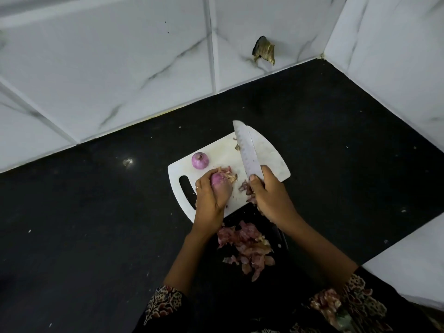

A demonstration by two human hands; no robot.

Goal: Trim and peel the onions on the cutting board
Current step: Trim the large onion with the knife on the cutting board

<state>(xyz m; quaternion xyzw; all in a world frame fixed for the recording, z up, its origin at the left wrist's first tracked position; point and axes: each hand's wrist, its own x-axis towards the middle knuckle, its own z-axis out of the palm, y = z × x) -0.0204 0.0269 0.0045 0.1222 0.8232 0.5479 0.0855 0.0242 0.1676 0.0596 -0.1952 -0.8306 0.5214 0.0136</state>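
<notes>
While you look down from the head camera, your left hand (211, 195) curls its fingers around a pinkish onion (219, 180), holding it just above the near part of the white cutting board (271, 155); loose papery skin sticks out from the onion's far end. Your right hand (269, 195) is wrapped tight around the handle of a knife (247, 150), thumb lying against the base of the blade, which points away from you over the board's right half. A second onion (200, 160) sits alone on the board's left far side, beside the one you hold but apart from it. Scraps of skin (245, 188) lie on the board between your hands. A larger heap of peels (247, 246) rests on the black countertop (84, 224) just in front of the board, between your forearms.
</notes>
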